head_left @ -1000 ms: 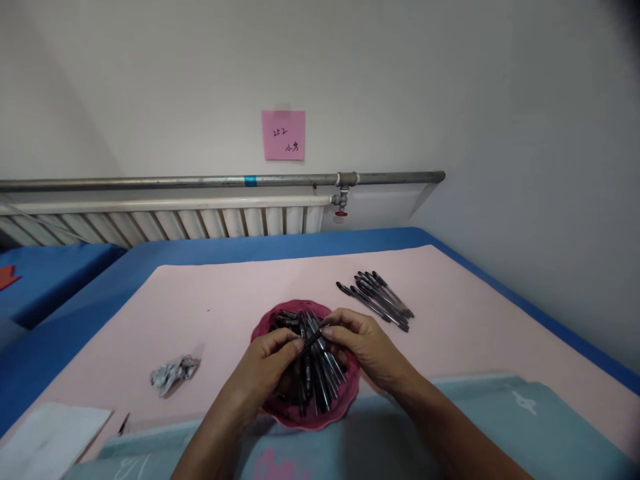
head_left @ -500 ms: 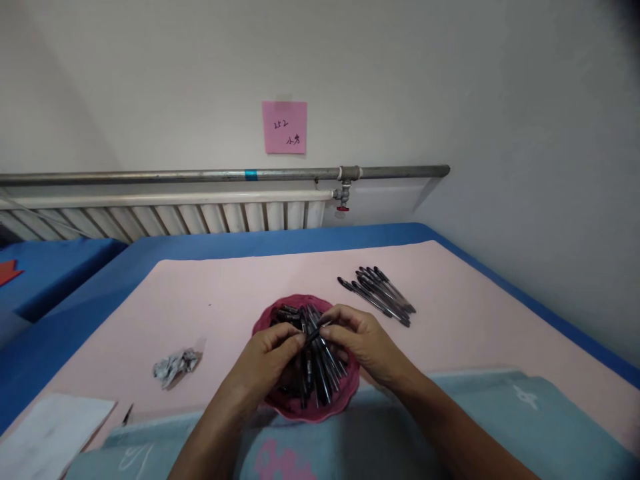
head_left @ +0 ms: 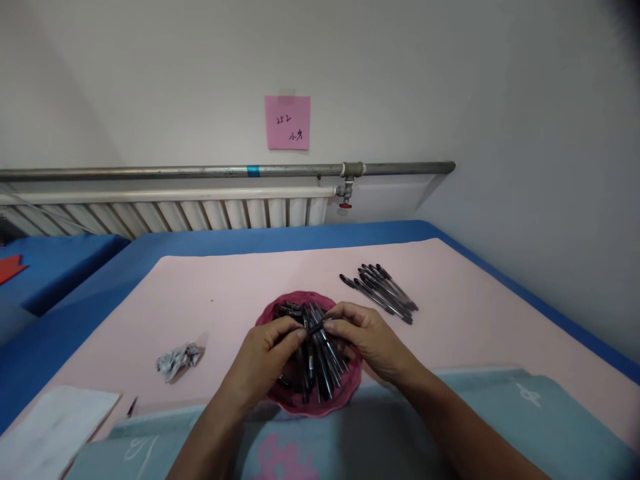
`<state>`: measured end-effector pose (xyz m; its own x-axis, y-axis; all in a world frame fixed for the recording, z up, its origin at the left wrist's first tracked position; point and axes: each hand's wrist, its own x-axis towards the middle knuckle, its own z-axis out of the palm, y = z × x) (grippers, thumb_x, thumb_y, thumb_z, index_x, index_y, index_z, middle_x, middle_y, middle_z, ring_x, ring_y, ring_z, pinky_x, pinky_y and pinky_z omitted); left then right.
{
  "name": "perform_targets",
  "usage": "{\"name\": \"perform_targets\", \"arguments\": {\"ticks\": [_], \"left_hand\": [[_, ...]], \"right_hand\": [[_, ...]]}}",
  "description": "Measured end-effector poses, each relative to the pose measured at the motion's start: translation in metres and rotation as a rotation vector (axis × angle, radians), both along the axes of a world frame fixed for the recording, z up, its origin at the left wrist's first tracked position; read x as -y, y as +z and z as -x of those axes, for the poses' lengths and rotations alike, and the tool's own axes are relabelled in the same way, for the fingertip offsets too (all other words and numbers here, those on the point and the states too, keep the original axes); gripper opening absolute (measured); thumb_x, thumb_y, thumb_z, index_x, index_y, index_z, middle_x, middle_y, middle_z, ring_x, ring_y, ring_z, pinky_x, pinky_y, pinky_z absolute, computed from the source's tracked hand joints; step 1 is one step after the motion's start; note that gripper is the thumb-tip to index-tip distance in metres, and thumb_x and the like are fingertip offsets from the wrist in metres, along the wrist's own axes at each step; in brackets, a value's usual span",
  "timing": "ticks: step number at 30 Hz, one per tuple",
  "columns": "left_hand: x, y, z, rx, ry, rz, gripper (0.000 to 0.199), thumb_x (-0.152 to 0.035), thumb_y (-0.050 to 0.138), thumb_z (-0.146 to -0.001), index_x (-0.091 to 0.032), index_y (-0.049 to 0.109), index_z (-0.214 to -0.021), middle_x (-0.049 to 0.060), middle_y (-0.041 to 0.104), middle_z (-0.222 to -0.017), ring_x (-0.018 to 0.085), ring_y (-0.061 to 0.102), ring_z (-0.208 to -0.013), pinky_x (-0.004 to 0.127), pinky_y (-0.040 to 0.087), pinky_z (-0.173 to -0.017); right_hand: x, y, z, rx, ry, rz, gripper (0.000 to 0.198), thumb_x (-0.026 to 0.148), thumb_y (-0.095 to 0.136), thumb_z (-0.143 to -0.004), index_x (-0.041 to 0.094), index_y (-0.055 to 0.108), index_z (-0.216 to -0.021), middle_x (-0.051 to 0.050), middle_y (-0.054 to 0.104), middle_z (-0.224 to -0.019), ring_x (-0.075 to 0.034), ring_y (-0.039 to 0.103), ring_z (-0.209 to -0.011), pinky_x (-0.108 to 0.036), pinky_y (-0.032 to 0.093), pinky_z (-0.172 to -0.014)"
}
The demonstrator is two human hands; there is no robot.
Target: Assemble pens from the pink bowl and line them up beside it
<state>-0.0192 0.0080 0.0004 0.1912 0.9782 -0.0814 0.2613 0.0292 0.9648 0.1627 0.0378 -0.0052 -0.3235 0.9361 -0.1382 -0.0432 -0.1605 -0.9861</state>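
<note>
Over the basket, my left hand [head_left: 271,353] pinches one end of a short black piece that looks like a pen cap [head_left: 315,329]. My right hand [head_left: 367,337] pinches its other end, thumb and forefinger together. The fingers partly hide it, so whether more of a pen is joined to it I cannot tell. Below both hands stands a round dark-pink basket [head_left: 320,409] with a wavy rim, holding many black and clear pens [head_left: 325,370]. Behind my right hand, several capped pens [head_left: 380,290] lie side by side on the pink table cover.
Crumpled grey paper [head_left: 179,361] lies left on the pink cover [head_left: 225,280]. A white sheet [head_left: 60,423] and a small dark sliver [head_left: 132,407] are near the front left. Blue-green cloth [head_left: 490,400] runs along the front. A radiator [head_left: 240,213] and pipe [head_left: 200,172] line the wall.
The camera view has shifted slightly. Both hands keep their pinch on the black piece, which now lies a little more level between them. Basket and loose pens stay put.
</note>
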Motion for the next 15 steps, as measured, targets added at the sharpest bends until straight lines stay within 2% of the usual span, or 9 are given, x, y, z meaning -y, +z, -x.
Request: {"name": "perform_targets", "arguments": {"ticks": [4, 7, 10, 13, 15], "left_hand": [[0.0, 0.005, 0.0, -0.126, 0.014, -0.084, 0.022, -0.034, 0.047, -0.081, -0.019, 0.061, -0.074, -0.003, 0.056, -0.062, 0.012, 0.05, -0.06, 0.023, 0.038, -0.058], [-0.001, 0.005, 0.003, -0.154, 0.08, -0.12, 0.022, -0.034, 0.046, -0.081, -0.019, 0.061, -0.073, -0.003, 0.057, -0.064, 0.013, 0.05, -0.063, 0.023, 0.037, -0.059], [-0.003, 0.003, 0.008, -0.128, 0.187, -0.124, 0.024, -0.036, 0.045, -0.081, -0.019, 0.059, -0.071, -0.003, 0.054, -0.064, 0.012, 0.048, -0.064, 0.022, 0.036, -0.058], [-0.005, 0.002, 0.012, -0.117, 0.223, -0.101, 0.025, -0.037, 0.045, -0.081, -0.019, 0.057, -0.069, -0.003, 0.051, -0.062, 0.012, 0.045, -0.061, 0.022, 0.035, -0.057], [-0.004, 0.001, 0.011, -0.132, 0.211, -0.103, 0.023, -0.036, 0.045, -0.081, -0.02, 0.058, -0.07, -0.003, 0.052, -0.063, 0.012, 0.047, -0.063, 0.022, 0.035, -0.058]], "right_hand": [[-0.001, -0.005, 0.003, 0.035, 0.008, -0.022, 0.018, 0.034, 0.061, -0.072, 0.017, 0.057, -0.075, 0.007, 0.047, -0.051, -0.005, 0.037, -0.037, -0.018, 0.027, -0.037], [0.0, -0.004, 0.006, 0.126, -0.005, -0.107, 0.018, 0.033, 0.057, -0.075, 0.018, 0.058, -0.086, 0.005, 0.054, -0.061, -0.008, 0.045, -0.046, -0.021, 0.034, -0.043], [0.004, -0.002, 0.007, 0.365, 0.062, -0.405, 0.013, 0.019, 0.05, -0.076, 0.019, 0.06, -0.084, 0.0, 0.06, -0.076, -0.013, 0.054, -0.069, -0.026, 0.042, -0.063], [0.006, -0.005, 0.009, 0.657, 0.304, -0.77, 0.023, 0.005, 0.048, -0.068, 0.018, 0.062, -0.081, -0.004, 0.062, -0.085, -0.017, 0.052, -0.084, -0.031, 0.039, -0.077], [0.008, -0.007, 0.012, 0.798, 0.438, -0.897, 0.025, 0.004, 0.049, -0.067, 0.016, 0.063, -0.084, -0.006, 0.062, -0.089, -0.019, 0.05, -0.085, -0.032, 0.037, -0.078]]}}
